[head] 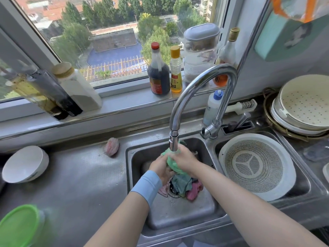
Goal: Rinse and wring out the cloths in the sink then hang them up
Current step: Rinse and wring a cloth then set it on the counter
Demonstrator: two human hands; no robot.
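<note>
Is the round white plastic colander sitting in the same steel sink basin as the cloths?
No, the round white plastic colander sits in the right basin; the cloths lie in the left basin.

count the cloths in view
4: green cloth held by left hand and right hand, teal cloth and pink cloth at the drain, balled cloth on the counter. Others may be hidden underneath.

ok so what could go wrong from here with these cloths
1. The other cloths lie heaped over the drain, so water may back up in the sink.
2. The left hand and right hand grip the green cloth right at the faucet spout; wringing there could spray the counter.
3. The pink cloth on the counter sits outside the sink and might get missed.
</note>
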